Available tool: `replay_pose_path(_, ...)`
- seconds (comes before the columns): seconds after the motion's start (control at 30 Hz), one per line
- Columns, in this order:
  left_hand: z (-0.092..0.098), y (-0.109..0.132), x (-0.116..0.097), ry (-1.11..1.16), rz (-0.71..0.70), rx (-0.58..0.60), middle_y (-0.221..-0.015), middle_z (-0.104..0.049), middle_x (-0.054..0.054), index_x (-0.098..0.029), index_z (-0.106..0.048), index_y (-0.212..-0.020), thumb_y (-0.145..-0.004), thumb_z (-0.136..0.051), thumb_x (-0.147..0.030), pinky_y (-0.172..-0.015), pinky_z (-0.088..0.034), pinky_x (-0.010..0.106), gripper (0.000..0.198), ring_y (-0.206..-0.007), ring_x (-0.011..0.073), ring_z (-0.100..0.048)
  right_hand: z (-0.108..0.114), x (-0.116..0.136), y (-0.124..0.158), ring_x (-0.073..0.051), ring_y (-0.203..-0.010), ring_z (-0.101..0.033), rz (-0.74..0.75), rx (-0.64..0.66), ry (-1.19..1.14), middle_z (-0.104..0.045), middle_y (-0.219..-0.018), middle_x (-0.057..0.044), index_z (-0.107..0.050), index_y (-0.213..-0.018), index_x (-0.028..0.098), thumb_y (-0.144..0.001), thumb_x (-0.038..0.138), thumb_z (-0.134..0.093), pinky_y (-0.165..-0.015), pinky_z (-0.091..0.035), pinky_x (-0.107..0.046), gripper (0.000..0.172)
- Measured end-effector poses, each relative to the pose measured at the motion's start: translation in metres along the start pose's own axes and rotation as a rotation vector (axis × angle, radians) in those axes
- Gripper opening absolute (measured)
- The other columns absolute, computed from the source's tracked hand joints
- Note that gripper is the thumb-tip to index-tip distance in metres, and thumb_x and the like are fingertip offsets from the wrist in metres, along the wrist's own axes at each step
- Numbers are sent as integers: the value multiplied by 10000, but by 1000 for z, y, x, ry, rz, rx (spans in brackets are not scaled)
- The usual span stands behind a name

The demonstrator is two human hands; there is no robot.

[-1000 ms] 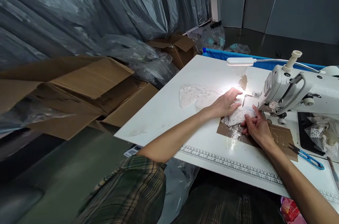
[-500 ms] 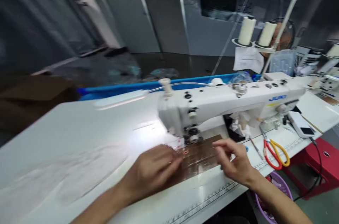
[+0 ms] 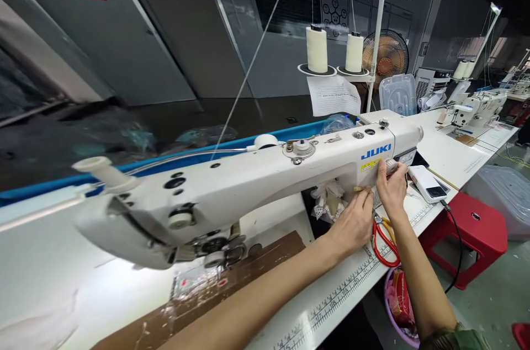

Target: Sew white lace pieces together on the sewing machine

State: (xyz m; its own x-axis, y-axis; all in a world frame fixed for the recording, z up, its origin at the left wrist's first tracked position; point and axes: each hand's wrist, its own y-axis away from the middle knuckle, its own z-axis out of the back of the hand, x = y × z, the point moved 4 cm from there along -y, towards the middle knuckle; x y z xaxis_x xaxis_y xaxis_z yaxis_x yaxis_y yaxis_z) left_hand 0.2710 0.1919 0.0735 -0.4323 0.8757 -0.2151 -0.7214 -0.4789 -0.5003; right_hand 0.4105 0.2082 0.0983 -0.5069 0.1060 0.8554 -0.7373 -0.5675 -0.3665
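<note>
A white JUKI sewing machine (image 3: 265,184) stretches across the white table (image 3: 451,157). My left hand (image 3: 351,223) reaches to the machine's right end, fingers curled, pinching a small thin tan object against the body. My right hand (image 3: 391,187) is just to the right of it, fingers closed on a knob or dial on the machine's front beside the yellow label. Lace pieces (image 3: 327,201) are bunched under the machine's arm, left of my left hand. Scissors with red and yellow handles (image 3: 383,237) lie on the table beneath my hands.
Two thread cones (image 3: 317,49) stand on a rack behind the machine, with a fan (image 3: 385,54) beyond. A white device with a cable (image 3: 426,183) lies at the table's right. A red stool (image 3: 472,228) and a purple bin (image 3: 397,306) sit on the floor. Brown taped sheet (image 3: 248,267) lies under the needle.
Both hands left the lace at the needle and moved right to the machine's far end. My view swung right and nearer to the machine.
</note>
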Motion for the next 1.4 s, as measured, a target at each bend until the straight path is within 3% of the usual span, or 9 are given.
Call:
replay_pose_path(0.17, -18, 0, 4, 81, 33, -47, -1241, -591, 142, -174, -495, -1282, -895, -427, -103, -1080, -529, 446, 399, -1240, 259, -592, -10, 0, -5, -353, -853, -657, -41, -48, 27, -679, -892, -174, -427, -1063, 190, -923, 672, -314, -732, -450, -426, 515)
replay_pose_path(0.47, -19, 1, 7, 115, -16, -29, -1228, -562, 157, -142, -463, -1336, -884, -453, -130, -1049, -552, 436, 452, -1218, 274, -593, -18, 5, -11, -371, -878, -651, -104, -117, 61, -686, -876, -185, -440, -1056, 187, -958, 534, -255, -733, -447, -446, 406)
replay_pose_path(0.97, -21, 1, 6, 178, 26, 7, -1271, -505, 167, -136, -448, -1344, -890, -491, -243, -1019, -559, 468, 469, -1258, 304, -560, -14, 12, -12, -388, -924, -663, -187, -100, 111, -689, -938, -215, -492, -1095, 158, -977, 504, -235, -759, -454, -460, 447)
replay_pose_path(1.4, -24, -1, 5, 185, 44, 18, -1305, -510, 179, -148, -423, -1349, -852, -544, -230, -1003, -571, 481, 518, -1237, 318, -573, -13, 14, -12, -368, -884, -666, -183, -133, 110, -697, -905, -183, -469, -1042, 194, -964, 471, -265, -737, -462, -441, 352)
